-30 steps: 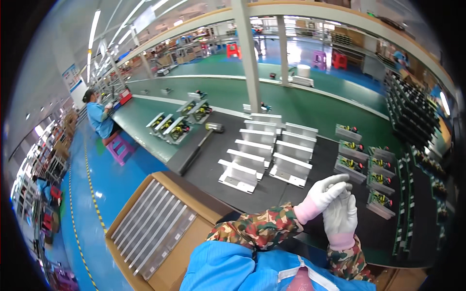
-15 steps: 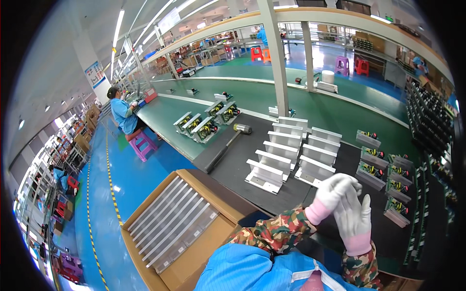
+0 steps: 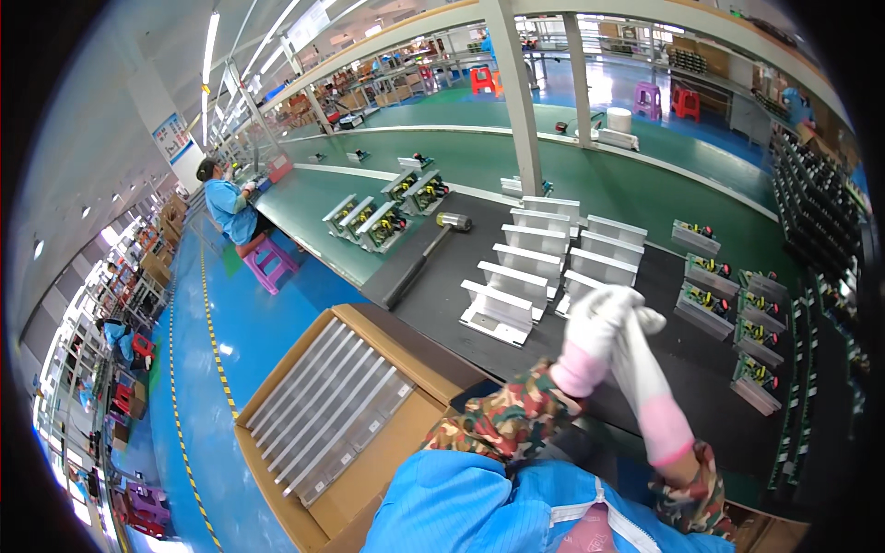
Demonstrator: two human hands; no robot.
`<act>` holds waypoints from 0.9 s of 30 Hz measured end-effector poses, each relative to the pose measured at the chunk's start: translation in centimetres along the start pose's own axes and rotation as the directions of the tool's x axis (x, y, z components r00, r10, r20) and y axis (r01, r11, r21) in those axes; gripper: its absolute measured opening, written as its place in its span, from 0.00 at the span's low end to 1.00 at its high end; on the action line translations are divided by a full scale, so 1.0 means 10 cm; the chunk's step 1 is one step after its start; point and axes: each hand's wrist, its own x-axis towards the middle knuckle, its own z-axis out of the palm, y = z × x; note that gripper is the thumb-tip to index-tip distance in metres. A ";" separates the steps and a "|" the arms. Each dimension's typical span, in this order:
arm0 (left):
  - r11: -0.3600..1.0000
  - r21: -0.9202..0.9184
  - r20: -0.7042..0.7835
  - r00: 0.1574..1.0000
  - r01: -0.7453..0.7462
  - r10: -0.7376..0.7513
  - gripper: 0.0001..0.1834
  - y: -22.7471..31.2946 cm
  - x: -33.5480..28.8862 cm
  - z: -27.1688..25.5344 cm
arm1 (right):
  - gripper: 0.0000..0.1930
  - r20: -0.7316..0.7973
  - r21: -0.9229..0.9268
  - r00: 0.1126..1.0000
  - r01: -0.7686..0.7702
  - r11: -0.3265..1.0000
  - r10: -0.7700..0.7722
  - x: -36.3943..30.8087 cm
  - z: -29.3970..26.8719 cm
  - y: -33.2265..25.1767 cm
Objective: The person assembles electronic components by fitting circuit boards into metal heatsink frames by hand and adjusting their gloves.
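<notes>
My left hand [image 3: 590, 334], in a white glove with a pink cuff, is closed at the fingers of the glove on my right hand. My right hand [image 3: 643, 369] stretches up from the lower right in a matching glove, a strip of bare wrist below its pink cuff. Its fingers are covered by the left hand and blurred. Just beyond both hands, two rows of silver metal brackets [image 3: 502, 309] stand on a black mat [image 3: 429, 318]. Right of the hands are metal plates with green circuit boards [image 3: 705, 309].
At lower left an open cardboard box [image 3: 309, 521] holds several silver bars in clear packing. A mallet [image 3: 429, 249] lies left of the brackets. More board assemblies [image 3: 378, 226] sit farther left. A post [image 3: 516, 111] rises behind. Black racks [image 3: 811, 212] stand far right; a co-worker [image 3: 230, 207] sits far left.
Both hands have moved up and left, toward the brackets. The left hand now covers the right glove's fingers, which were outstretched before, and bare wrist shows below the right cuff.
</notes>
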 end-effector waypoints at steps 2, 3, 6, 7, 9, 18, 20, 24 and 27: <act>0.983 -0.116 -0.124 0.984 -0.140 0.126 0.09 0.22 0.16 -0.09 | 0.14 -0.182 0.709 0.952 -0.048 0.704 0.247 -0.27 -0.17 -0.04; 0.950 -0.224 -0.221 0.961 -0.218 0.168 0.09 0.29 0.18 -0.11 | 0.12 -0.175 0.926 0.900 0.011 0.378 0.400 -0.40 -0.23 -0.06; 0.998 0.042 -0.028 0.999 0.047 -0.046 0.10 0.24 0.02 -0.06 | 0.08 -0.223 0.958 0.724 0.286 0.010 0.652 -0.61 -0.28 -0.13; 0.996 0.047 -0.040 0.997 0.070 -0.068 0.10 0.19 -0.04 -0.03 | 0.06 -0.346 0.885 0.574 0.462 0.056 0.742 -0.64 -0.29 -0.16; 0.991 0.062 0.000 0.993 0.120 -0.120 0.10 0.09 -0.14 0.01 | 0.04 -0.497 0.642 0.182 0.735 0.219 0.848 -0.64 -0.31 -0.19; 0.980 0.113 0.040 0.984 0.165 -0.171 0.11 0.14 -0.21 -0.01 | 0.04 -0.389 0.278 -0.256 0.883 0.378 0.885 -0.58 -0.41 -0.17; 0.976 0.119 0.049 0.980 0.184 -0.191 0.11 0.12 -0.22 -0.01 | 0.05 -0.418 0.239 -0.381 0.830 0.504 0.825 -0.59 -0.32 -0.20; 0.977 0.109 0.052 0.981 0.183 -0.190 0.11 0.09 -0.21 -0.03 | 0.05 -0.431 0.308 -0.319 0.827 0.470 0.844 -0.72 -0.29 -0.27; 0.976 0.103 0.049 0.979 0.194 -0.199 0.11 0.08 -0.21 -0.02 | 0.05 -0.408 0.410 -0.202 0.831 0.376 0.891 -0.78 -0.30 -0.30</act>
